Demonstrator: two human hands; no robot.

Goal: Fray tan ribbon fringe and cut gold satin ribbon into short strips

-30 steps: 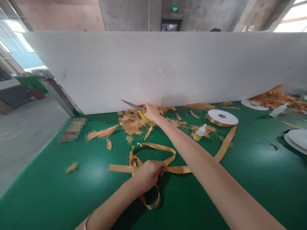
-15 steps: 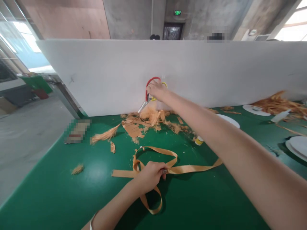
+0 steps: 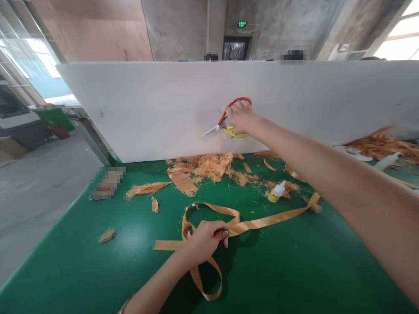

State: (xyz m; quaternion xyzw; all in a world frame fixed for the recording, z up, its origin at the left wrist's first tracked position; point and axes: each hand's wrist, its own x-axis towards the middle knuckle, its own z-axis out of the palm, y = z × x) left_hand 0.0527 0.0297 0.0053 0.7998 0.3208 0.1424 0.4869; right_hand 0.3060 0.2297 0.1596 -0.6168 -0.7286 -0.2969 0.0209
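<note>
My left hand [image 3: 209, 237] is closed in a pinch on an orange-tan ribbon [image 3: 271, 220], just above the green table. Loops of the ribbon curl behind and below the hand, one flat end sticks out to the left, and a long stretch runs to the right. Up by the white panel, my right hand [image 3: 241, 117] grips a pair of scissors [image 3: 214, 129] with one red and one yellow handle. Their blades point down to the left, over a heap of orange fibres and scraps [image 3: 212, 168]. No ribbon is between the blades.
A small glue-like bottle [image 3: 277, 191] with a yellow label leans among fibres under my right forearm. The white panel [image 3: 147, 109] walls off the back of the green table [image 3: 278, 270]. Far right lie a pile of brown fibres [image 3: 386, 144] and another white bottle [image 3: 388, 161].
My right hand has moved right with the scissors, away from above the fibre heap's middle. The small bottle now shows fully. My left hand stays on the ribbon.
</note>
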